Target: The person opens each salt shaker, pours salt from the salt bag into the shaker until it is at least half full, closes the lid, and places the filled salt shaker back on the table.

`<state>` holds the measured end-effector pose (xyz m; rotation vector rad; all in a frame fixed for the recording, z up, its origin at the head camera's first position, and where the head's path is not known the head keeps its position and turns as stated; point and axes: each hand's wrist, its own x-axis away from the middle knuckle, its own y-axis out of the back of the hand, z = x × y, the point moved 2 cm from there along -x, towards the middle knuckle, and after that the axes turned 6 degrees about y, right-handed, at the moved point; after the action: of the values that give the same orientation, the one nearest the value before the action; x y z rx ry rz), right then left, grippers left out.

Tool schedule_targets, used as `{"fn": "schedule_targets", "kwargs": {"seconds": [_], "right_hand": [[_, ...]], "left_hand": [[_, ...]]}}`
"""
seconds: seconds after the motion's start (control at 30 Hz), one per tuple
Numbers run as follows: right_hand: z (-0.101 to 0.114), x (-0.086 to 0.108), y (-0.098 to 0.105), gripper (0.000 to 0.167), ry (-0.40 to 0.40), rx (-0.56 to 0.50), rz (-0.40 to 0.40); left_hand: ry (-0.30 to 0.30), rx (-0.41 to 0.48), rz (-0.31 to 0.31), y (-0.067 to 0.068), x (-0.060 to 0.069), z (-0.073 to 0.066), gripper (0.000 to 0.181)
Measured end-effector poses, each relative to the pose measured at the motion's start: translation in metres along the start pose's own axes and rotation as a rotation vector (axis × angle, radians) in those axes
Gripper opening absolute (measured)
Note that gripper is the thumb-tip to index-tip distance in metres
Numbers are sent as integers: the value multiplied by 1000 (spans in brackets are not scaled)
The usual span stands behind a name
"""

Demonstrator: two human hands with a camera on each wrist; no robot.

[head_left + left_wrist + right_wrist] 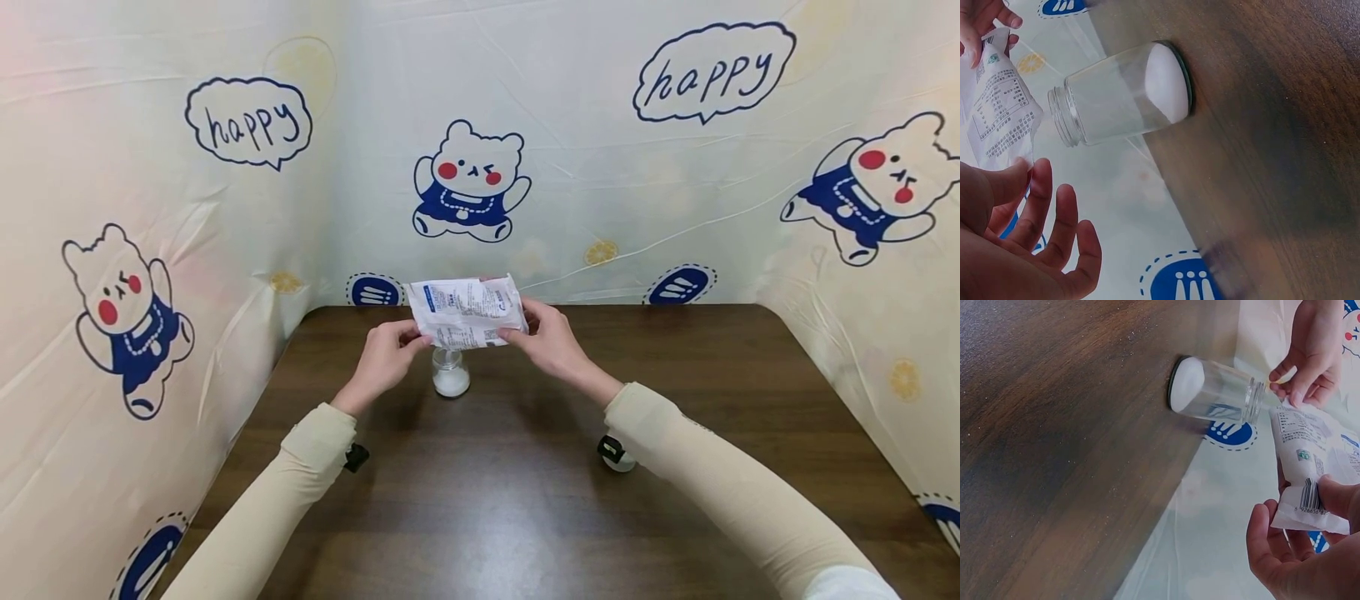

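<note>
Grip, left hand (386,358): pinching the white packet (465,312) near its 8 o'clock corner.
Grip, right hand (551,342): pinching near 4 o'clock; the two-ended hold is probably keeping the packet from sagging.
Packet: being held aloft near the mouth of the glass jar (451,379).
Jar: standing upright at 6 o'clock from the packet, white contents lying at its base.
Table (480,508): far edge running at 12 o'clock, printed cloth (570,192) hanging beyond; room extending toward 6 o'clock.

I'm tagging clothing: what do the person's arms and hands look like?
The left hand and right hand are gloveless. Both sleeves are cream, with thick cuffs and a small black device beside each. White fabric shows at the right sleeve's upper end.
</note>
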<state>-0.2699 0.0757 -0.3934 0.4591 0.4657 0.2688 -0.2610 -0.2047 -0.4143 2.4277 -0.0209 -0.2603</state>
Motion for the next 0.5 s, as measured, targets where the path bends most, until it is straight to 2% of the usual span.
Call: {"fn": "schedule_targets", "kwargs": {"seconds": [0.5], "right_hand": [[1, 0, 4, 36, 18, -3, -18]], "left_hand": [[-19, -3, -1, -1, -2, -3, 15]]}}
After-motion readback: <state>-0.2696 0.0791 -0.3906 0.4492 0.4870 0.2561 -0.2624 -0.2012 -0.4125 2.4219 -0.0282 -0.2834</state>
